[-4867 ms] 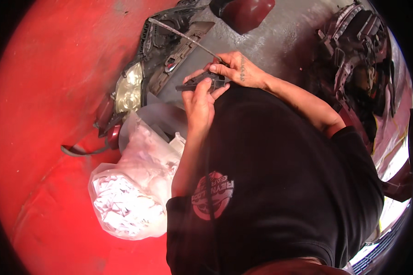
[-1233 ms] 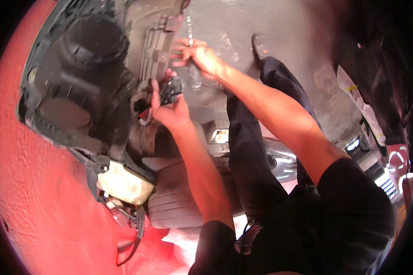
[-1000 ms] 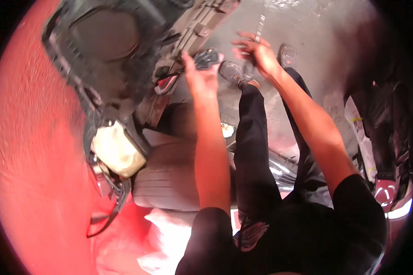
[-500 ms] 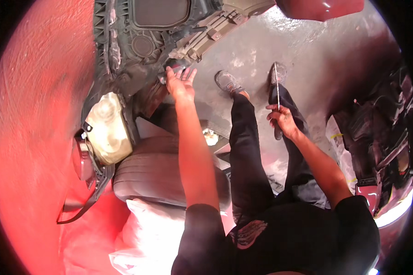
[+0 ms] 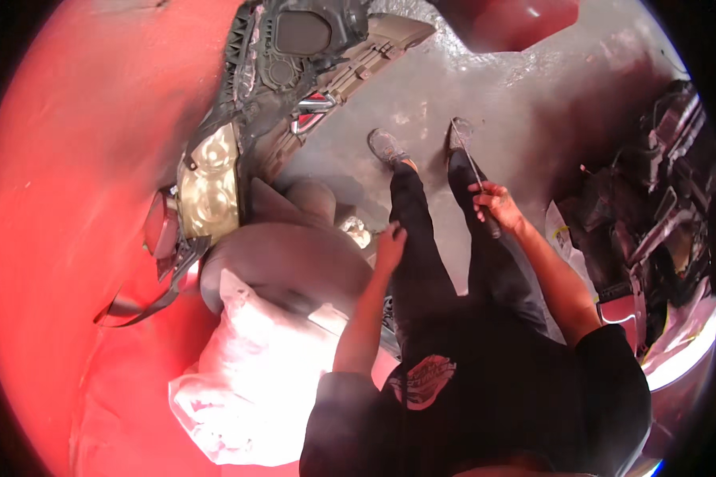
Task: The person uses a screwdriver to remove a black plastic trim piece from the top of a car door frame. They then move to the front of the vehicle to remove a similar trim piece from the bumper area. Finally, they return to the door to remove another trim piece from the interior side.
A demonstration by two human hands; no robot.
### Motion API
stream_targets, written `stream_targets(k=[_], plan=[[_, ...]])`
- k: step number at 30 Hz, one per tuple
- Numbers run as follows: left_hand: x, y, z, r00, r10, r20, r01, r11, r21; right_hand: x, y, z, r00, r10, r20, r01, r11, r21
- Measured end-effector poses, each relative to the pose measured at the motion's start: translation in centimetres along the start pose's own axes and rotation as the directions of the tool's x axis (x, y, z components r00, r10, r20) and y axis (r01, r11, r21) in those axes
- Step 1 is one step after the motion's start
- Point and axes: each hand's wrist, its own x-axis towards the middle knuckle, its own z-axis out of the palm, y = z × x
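My right hand [image 5: 497, 208] is closed round the dark handle of a screwdriver [image 5: 471, 161], whose long thin shaft points away from me over my right leg. By my left thigh, my left hand [image 5: 389, 248] hangs beside my dark trousers. Its fingers look bent, but they are small and blurred, and I see nothing in them. Ahead on the left is the exposed front of a red car: a black front-end panel [image 5: 282, 71], a brown crossbar [image 5: 366, 67], a headlight [image 5: 211, 187] and a small red-and-silver piece [image 5: 312, 113] by the bar.
A tyre [image 5: 282, 258] lies to my left, with a bright white plastic bag [image 5: 270, 374] in front of it. Red bodywork [image 5: 64, 215] fills the left side. Dark car parts [image 5: 644, 215] are piled on the right. A red panel [image 5: 509, 20] sits at the far edge of the grey floor [image 5: 422, 95].
My left hand has come away from the car front and down to my left thigh. The screwdriver has tilted slightly in my right hand. My view has shifted, with the car front appearing farther off.
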Motion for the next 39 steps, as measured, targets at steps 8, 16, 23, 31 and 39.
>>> stream_targets(k=[8,16,23,31,39], plan=[[-10.5,3.4,-6.0,0.93,-0.01,0.367,-0.051,0.987,0.154,-15.7,0.0,-8.6,0.943,0.009,-0.333,-0.067,0.984,-0.162],[-0.1,8.9,-11.2,0.887,0.164,0.431,-0.328,0.881,0.34,-25.9,7.5,-12.4,0.678,-0.072,-0.731,-0.306,0.877,-0.371],[9.9,20.4,-12.9,0.875,0.048,0.482,-0.047,0.999,-0.015,-32.7,4.2,-3.5,0.538,0.073,-0.84,-0.159,0.987,-0.016],[7.3,34.7,-12.4,0.782,0.05,0.621,-0.312,0.894,0.321,-26.7,15.8,7.9,0.44,-0.06,-0.896,-0.084,0.991,-0.108],[3.8,40.2,-1.9,0.665,-0.026,0.746,-0.466,0.766,0.443,-28.3,20.7,16.7,0.344,0.421,-0.839,0.088,0.875,0.475]])
